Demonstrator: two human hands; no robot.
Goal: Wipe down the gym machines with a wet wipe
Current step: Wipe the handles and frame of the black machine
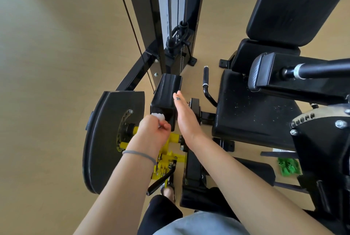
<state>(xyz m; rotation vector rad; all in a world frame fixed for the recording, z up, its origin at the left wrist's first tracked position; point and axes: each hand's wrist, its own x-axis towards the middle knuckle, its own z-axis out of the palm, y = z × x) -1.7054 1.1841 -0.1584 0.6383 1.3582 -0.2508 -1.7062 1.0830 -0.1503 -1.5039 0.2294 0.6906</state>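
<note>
Hidden: most of the wet wipe is buried in my left fist; only a white crumpled tuft shows above my knuckles.
Cut off: the back pad runs out of the top right corner, and the machine frame leaves the right edge.
Hard to make out: the green thing on the floor beside the frame; I cannot tell what it is.
Left hand: my left hand is curled tight around the wipe, pressing it against the near end of a black padded block.
Left wrist: a grey hair band circles it.
Right hand: my right hand is flat, fingers straight and together, laid along the block's right side, holding nothing.
Arms: both forearms reach forward and down from the bottom edge.
Below my left hand: yellow metal parts and a black round plate.
Right of the block: a black seat speckled with white flecks.
Ground: a pale wooden floor.
</note>
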